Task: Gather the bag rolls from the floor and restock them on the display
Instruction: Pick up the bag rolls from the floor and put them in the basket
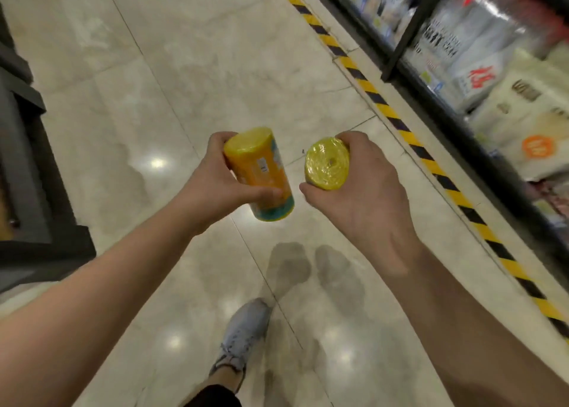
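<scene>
Bag roll in orange wrap (258,172) gripped by left hand (212,188), fingers curled round its side, tilted, well left of the striped tape (385,111). Yellow bag roll (327,164) clasped in right hand (366,203), flat end facing up, nearer the tape. Left of the tape too, pale tiled floor (184,67) and a grey shoe (243,335). Right of the tape, shelves (400,52) of blurred packs (480,43). Dark stand (30,160) far left of it
</scene>
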`<action>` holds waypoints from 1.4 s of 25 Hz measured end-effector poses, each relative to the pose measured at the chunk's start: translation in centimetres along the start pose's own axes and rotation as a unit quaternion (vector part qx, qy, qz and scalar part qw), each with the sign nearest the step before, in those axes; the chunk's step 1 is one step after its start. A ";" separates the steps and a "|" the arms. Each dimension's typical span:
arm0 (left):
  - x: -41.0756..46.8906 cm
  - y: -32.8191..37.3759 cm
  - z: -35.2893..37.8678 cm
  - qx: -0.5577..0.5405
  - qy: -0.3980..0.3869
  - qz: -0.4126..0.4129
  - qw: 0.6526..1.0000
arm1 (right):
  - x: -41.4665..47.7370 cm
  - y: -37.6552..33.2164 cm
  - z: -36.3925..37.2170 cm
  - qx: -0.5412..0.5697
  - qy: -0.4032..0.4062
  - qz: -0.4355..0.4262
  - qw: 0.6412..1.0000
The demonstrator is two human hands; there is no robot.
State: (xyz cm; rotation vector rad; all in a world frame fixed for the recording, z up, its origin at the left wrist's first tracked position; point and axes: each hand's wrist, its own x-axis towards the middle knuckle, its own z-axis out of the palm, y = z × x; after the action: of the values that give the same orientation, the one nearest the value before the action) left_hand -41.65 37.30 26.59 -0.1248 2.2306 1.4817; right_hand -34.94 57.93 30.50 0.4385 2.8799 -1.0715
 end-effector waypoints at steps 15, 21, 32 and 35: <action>-36.7 32.3 -28.5 0.118 0.227 0.178 0.950 | -12.3 -41.6 -31.2 -0.004 -0.058 -0.308 0.950; -53.1 24.2 -32.5 0.052 0.393 0.081 0.914 | -21.3 -50.5 -22.1 0.054 -0.210 -0.467 0.858; -81.4 8.6 -41.5 -0.004 0.633 -0.039 0.773 | -47.1 -67.2 -4.8 0.031 -0.389 -0.629 0.672; -89.4 3.1 -46.1 -0.010 0.659 -0.059 0.750 | -56.0 -74.0 0.8 0.023 -0.421 -0.655 0.627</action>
State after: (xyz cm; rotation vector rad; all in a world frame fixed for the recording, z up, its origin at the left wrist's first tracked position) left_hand 22.24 -17.99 81.28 -1.7742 3.0348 1.4896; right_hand -1.66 -9.94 84.30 -1.8824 1.8672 -0.8773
